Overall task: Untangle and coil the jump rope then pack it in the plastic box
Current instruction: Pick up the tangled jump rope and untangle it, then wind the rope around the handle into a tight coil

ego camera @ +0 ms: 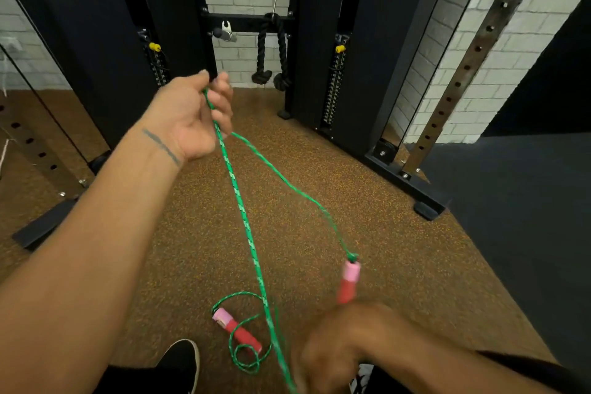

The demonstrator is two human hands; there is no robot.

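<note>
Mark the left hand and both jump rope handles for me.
left hand (195,115): head view, palm, gripping jump rope (238,198).
floor handle (241,334): head view, red grip.
raised handle (350,272): head view, pink cap.

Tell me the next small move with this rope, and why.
Probably raise the left hand a little, drawing the green rope up out of its loops round the floor handle. The left hand pinches the rope high, and that handle lies tangled in loops by the shoe. The right hand is blurred.
</note>
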